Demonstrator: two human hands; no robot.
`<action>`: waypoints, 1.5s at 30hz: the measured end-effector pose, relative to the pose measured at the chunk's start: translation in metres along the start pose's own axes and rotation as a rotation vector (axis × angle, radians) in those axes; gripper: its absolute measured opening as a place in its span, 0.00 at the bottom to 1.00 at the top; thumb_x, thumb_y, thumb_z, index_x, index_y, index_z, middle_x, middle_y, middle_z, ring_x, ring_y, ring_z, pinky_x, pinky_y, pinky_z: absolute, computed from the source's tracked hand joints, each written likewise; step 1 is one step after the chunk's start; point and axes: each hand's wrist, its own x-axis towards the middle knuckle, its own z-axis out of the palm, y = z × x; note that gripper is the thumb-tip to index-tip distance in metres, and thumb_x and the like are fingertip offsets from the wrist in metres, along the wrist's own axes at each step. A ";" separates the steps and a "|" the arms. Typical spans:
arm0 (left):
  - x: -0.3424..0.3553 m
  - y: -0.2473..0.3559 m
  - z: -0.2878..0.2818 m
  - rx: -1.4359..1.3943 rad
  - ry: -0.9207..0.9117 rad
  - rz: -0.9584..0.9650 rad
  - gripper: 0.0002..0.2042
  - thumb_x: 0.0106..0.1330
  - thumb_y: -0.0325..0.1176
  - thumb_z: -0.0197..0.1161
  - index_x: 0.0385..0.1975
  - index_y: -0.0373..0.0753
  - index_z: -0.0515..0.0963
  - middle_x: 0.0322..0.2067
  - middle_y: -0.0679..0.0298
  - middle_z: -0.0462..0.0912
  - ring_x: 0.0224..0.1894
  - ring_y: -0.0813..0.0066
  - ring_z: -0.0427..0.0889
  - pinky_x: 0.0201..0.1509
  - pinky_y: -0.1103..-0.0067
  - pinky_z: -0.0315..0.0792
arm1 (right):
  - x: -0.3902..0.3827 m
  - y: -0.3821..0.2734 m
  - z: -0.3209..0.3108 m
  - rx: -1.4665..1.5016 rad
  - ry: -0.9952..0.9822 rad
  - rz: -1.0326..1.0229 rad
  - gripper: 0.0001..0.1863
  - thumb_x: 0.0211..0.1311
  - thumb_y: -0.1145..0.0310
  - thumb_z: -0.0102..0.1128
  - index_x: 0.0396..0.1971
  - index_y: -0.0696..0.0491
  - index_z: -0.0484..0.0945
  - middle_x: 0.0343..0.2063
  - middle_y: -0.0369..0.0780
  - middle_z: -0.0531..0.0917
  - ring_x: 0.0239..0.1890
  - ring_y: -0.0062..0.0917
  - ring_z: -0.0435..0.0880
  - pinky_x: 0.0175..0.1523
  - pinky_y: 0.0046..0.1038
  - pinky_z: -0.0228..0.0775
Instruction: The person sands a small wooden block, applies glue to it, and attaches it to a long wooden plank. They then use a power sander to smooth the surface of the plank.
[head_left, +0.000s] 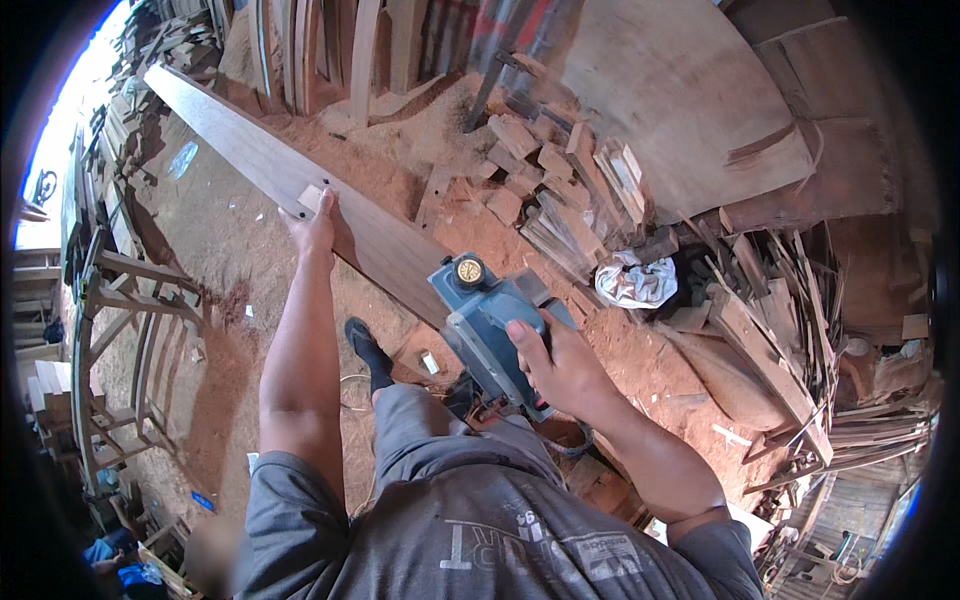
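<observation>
A long pale wooden board [390,265] runs diagonally from the upper left toward my body. My left hand [312,225] grips it partway along, beside a small light wood piece [310,198] on its face. My right hand [545,360] is closed round the handle of a blue-grey electric planer [490,330] with a gold-coloured knob, which sits over the near end of the board. The planer and my right hand hide that end of the board.
Sawdust covers the floor [230,330]. Offcuts [530,170] and a white crumpled sack [635,278] lie ahead right, with loose planks [760,370] farther right. A wooden frame [140,295] stands at left. A large plywood sheet [680,100] is at upper right.
</observation>
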 end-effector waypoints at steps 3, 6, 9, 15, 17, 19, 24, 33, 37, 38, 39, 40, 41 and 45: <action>0.015 -0.005 -0.018 0.033 0.016 0.052 0.65 0.62 0.46 0.84 0.85 0.34 0.37 0.82 0.48 0.55 0.82 0.53 0.60 0.83 0.63 0.57 | -0.041 0.011 -0.009 -0.017 -0.027 0.026 0.33 0.81 0.50 0.56 0.66 0.68 0.72 0.37 0.54 0.86 0.40 0.46 0.87 0.47 0.40 0.79; 0.010 -0.008 -0.001 0.048 0.014 0.035 0.65 0.62 0.47 0.84 0.85 0.35 0.37 0.82 0.48 0.54 0.82 0.53 0.60 0.83 0.61 0.57 | -0.098 0.041 -0.020 0.001 -0.001 0.070 0.34 0.80 0.52 0.58 0.68 0.69 0.72 0.41 0.60 0.89 0.46 0.50 0.92 0.52 0.44 0.81; 0.009 -0.007 -0.004 0.047 0.014 0.029 0.65 0.62 0.48 0.84 0.85 0.34 0.37 0.83 0.47 0.54 0.82 0.52 0.60 0.84 0.62 0.56 | -0.059 0.018 -0.012 0.040 -0.009 0.094 0.35 0.80 0.50 0.58 0.67 0.69 0.72 0.42 0.61 0.88 0.48 0.51 0.92 0.54 0.43 0.81; 0.024 -0.024 -0.015 0.043 0.033 0.080 0.64 0.62 0.49 0.83 0.85 0.34 0.37 0.83 0.47 0.55 0.82 0.52 0.59 0.84 0.63 0.56 | -0.028 -0.006 -0.004 -0.041 0.001 0.069 0.38 0.80 0.46 0.57 0.68 0.69 0.71 0.46 0.65 0.87 0.53 0.59 0.88 0.58 0.45 0.79; 0.029 -0.025 -0.020 0.019 0.010 0.108 0.63 0.63 0.49 0.83 0.85 0.34 0.38 0.82 0.48 0.55 0.82 0.52 0.60 0.84 0.62 0.56 | -0.066 0.013 -0.011 -0.033 -0.019 0.060 0.37 0.81 0.47 0.56 0.69 0.69 0.70 0.46 0.65 0.87 0.54 0.58 0.88 0.59 0.46 0.79; 0.021 -0.019 -0.008 0.001 0.006 0.073 0.62 0.63 0.48 0.83 0.85 0.34 0.40 0.82 0.48 0.57 0.82 0.52 0.60 0.84 0.62 0.56 | -0.114 0.038 -0.023 0.013 -0.058 0.199 0.37 0.81 0.49 0.55 0.69 0.69 0.70 0.46 0.65 0.87 0.55 0.58 0.88 0.59 0.47 0.80; 0.014 -0.010 -0.009 -0.008 0.025 0.077 0.60 0.63 0.45 0.83 0.84 0.35 0.44 0.80 0.49 0.61 0.80 0.53 0.63 0.82 0.63 0.60 | -0.028 0.015 0.005 -0.042 0.072 -0.070 0.31 0.83 0.54 0.56 0.65 0.69 0.70 0.23 0.33 0.78 0.22 0.17 0.77 0.30 0.25 0.76; -0.005 -0.002 0.002 -0.065 -0.027 0.038 0.61 0.62 0.44 0.84 0.85 0.36 0.42 0.79 0.49 0.61 0.79 0.53 0.66 0.80 0.63 0.62 | -0.116 0.061 -0.024 -0.077 -0.016 0.058 0.35 0.79 0.53 0.60 0.70 0.67 0.70 0.46 0.64 0.87 0.55 0.60 0.88 0.62 0.48 0.78; 0.011 -0.006 -0.008 0.013 0.031 0.058 0.62 0.62 0.44 0.84 0.86 0.38 0.40 0.81 0.48 0.58 0.80 0.53 0.63 0.81 0.63 0.61 | -0.050 0.022 -0.009 -0.042 0.002 0.045 0.34 0.79 0.52 0.61 0.69 0.68 0.72 0.43 0.64 0.87 0.51 0.60 0.89 0.58 0.48 0.80; 0.019 -0.012 -0.012 0.006 0.022 0.054 0.62 0.62 0.45 0.84 0.86 0.38 0.39 0.81 0.48 0.58 0.80 0.53 0.63 0.82 0.62 0.60 | -0.021 0.003 -0.003 -0.059 0.013 0.023 0.35 0.79 0.51 0.60 0.68 0.68 0.72 0.42 0.65 0.87 0.51 0.60 0.89 0.57 0.48 0.80; 0.021 -0.017 -0.015 0.000 0.014 0.050 0.63 0.62 0.46 0.84 0.86 0.38 0.39 0.81 0.48 0.57 0.81 0.53 0.62 0.82 0.62 0.60 | -0.013 -0.002 0.000 -0.065 -0.005 0.067 0.35 0.79 0.50 0.60 0.68 0.68 0.72 0.43 0.65 0.87 0.52 0.60 0.89 0.58 0.48 0.80; 0.017 -0.015 -0.011 -0.028 -0.015 0.053 0.63 0.62 0.47 0.84 0.86 0.37 0.39 0.81 0.48 0.57 0.81 0.52 0.61 0.82 0.62 0.59 | -0.003 -0.009 0.000 -0.074 -0.010 0.112 0.36 0.79 0.49 0.59 0.68 0.68 0.72 0.44 0.66 0.87 0.53 0.60 0.88 0.58 0.48 0.79; 0.010 -0.014 -0.008 -0.055 -0.044 0.055 0.63 0.62 0.48 0.84 0.86 0.37 0.39 0.82 0.47 0.56 0.82 0.52 0.61 0.83 0.62 0.59 | -0.004 -0.008 0.001 -0.084 -0.006 0.128 0.36 0.80 0.48 0.59 0.68 0.68 0.73 0.44 0.65 0.87 0.53 0.60 0.88 0.59 0.47 0.79; 0.035 -0.028 -0.023 0.004 -0.002 0.125 0.64 0.62 0.49 0.83 0.85 0.35 0.38 0.81 0.47 0.57 0.81 0.52 0.62 0.82 0.62 0.59 | -0.071 0.027 -0.014 -0.020 -0.031 0.016 0.35 0.79 0.50 0.58 0.69 0.67 0.72 0.43 0.63 0.88 0.50 0.55 0.91 0.57 0.46 0.81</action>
